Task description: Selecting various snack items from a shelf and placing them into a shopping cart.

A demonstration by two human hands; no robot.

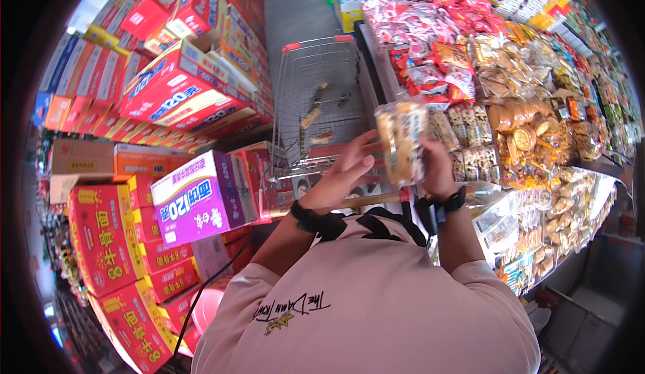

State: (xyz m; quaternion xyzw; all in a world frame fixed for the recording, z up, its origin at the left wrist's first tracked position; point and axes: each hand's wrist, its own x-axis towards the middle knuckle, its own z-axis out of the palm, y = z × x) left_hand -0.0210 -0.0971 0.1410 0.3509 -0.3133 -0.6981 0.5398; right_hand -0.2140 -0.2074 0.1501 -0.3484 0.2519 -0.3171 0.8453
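My right hand (439,167) grips the side of a clear plastic package of pale tan snack bars with dark flecks (402,144), held upright above the shopping cart's near right corner. My left hand (341,178) is just left of the package, its thumb and fingers spread with nothing in them; whether a fingertip touches the package I cannot tell. Both hands are over the near end of a wire shopping cart, close above its handle (359,202). A few small tan pieces (311,118) show in the cart, too small to name.
To the right, a long display holds pink and red bagged sweets (430,31), flecked bar packs (474,125) and bagged round biscuits (514,118). Stacked red cartons (191,92) and a purple carton (201,196) crowd the left. A grey aisle floor (292,4) runs ahead.
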